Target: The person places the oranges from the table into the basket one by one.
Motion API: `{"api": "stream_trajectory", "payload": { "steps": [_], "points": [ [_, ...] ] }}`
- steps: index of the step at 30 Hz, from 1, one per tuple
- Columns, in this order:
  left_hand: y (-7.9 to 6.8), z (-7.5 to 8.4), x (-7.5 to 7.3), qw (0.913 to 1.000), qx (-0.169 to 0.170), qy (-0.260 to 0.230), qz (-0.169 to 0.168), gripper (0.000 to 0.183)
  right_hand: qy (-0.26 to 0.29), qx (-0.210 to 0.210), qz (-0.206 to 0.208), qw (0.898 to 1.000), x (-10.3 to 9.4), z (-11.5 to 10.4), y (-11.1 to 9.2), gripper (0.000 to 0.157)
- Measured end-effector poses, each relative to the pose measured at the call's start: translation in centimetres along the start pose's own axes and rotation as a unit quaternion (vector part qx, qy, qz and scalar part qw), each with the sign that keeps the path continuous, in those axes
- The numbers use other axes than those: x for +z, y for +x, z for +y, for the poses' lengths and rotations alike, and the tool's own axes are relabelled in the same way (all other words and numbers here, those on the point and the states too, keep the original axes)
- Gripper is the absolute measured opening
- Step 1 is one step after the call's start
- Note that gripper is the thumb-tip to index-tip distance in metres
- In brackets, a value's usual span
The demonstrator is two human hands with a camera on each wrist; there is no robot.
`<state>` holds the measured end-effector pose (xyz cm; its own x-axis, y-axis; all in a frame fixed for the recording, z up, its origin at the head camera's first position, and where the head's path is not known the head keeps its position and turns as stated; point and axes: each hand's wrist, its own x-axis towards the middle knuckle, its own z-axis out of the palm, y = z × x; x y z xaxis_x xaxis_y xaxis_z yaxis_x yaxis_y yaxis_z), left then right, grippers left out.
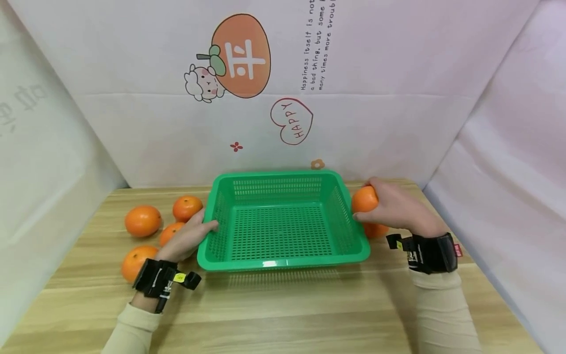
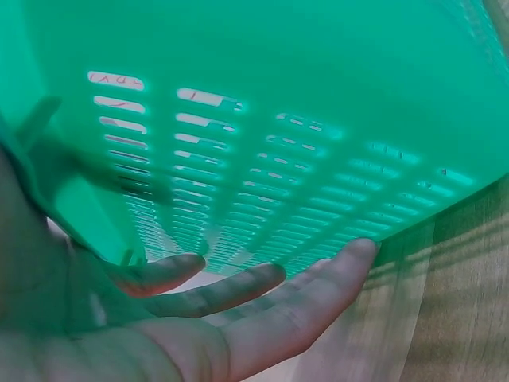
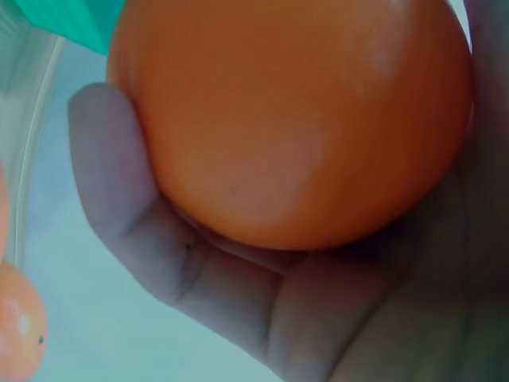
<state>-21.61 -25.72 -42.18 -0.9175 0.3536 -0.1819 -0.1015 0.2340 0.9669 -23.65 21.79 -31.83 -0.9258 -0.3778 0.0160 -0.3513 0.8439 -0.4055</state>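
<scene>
A green plastic basket [image 1: 283, 263] with slotted walls and a mesh floor stands on the table, with no fruit inside it. My left hand [image 1: 187, 238] holds its left rim, the thumb over the edge. In the left wrist view the fingers [image 2: 294, 318] reach along the outside of the slotted wall [image 2: 318, 48]. Just beyond the basket's right rim, my right hand [image 1: 393, 206] grips an orange [image 1: 364, 199]. The right wrist view shows the thumb [image 3: 111, 151] curled against this orange [image 3: 294, 119]. Another orange [image 1: 375, 230] lies below that hand, partly hidden.
Left of the basket lie several oranges, among them a far-left one [image 1: 143, 221], one at the back [image 1: 187, 208] and one near the left wrist [image 1: 138, 263]. A printed white cloth [image 1: 353, 132] hangs behind the wooden table [image 1: 283, 314]. More white cloth hangs at both sides.
</scene>
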Motion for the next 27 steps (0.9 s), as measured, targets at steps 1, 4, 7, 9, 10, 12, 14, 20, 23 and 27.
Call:
{"api": "stream_trajectory", "payload": {
  "steps": [1, 4, 7, 9, 10, 12, 14, 20, 23, 27],
  "points": [
    [-0.1, 0.0, 0.0, 1.0000, 0.000, -0.001, 0.001, 0.077, 0.001, -0.002, -0.002, 1.000, 0.1, -0.2, 0.2, 0.045],
    [-0.2, -0.1, 0.0, 1.0000, 0.001, 0.000, 0.005, 0.076, 0.001, -0.005, -0.009, 1.000, 0.2, -0.8, 0.8, 0.049],
    [-0.1, 0.0, 0.0, 1.0000, -0.002, 0.000, 0.005, 0.079, 0.000, -0.007, -0.016, 1.000, 0.3, -1.4, 1.4, 0.050],
    [0.0, 0.1, 0.1, 1.0000, -0.003, -0.004, 0.002, 0.080, 0.000, -0.012, -0.018, 1.000, 0.3, -1.7, 1.7, 0.050],
    [0.0, 0.1, 0.1, 1.0000, -0.004, -0.007, 0.002, 0.081, 0.002, -0.016, -0.020, 1.000, 0.3, -1.9, 1.9, 0.050],
    [0.0, 0.2, 0.2, 0.9999, -0.005, -0.010, -0.001, 0.080, 0.006, -0.023, -0.023, 0.999, 0.2, -2.4, 2.2, 0.050],
    [0.0, 0.3, 0.1, 0.9999, -0.003, -0.010, -0.004, 0.079, 0.005, -0.029, -0.030, 0.999, -0.1, -2.8, 2.6, 0.050],
    [-0.1, 0.5, 0.0, 1.0000, 0.002, -0.008, -0.002, 0.077, -0.004, -0.036, -0.047, 0.998, -1.1, -4.7, 3.8, 0.057],
    [-0.1, 0.4, 0.0, 0.9999, 0.005, -0.008, -0.006, 0.078, -0.002, -0.039, -0.054, 0.998, -1.3, -5.7, 4.3, 0.057],
    [0.0, 0.2, -0.1, 0.9998, 0.007, -0.012, -0.012, 0.078, -0.008, -0.056, -0.062, 0.996, -1.1, -7.0, 5.0, 0.056]
  ]
}}
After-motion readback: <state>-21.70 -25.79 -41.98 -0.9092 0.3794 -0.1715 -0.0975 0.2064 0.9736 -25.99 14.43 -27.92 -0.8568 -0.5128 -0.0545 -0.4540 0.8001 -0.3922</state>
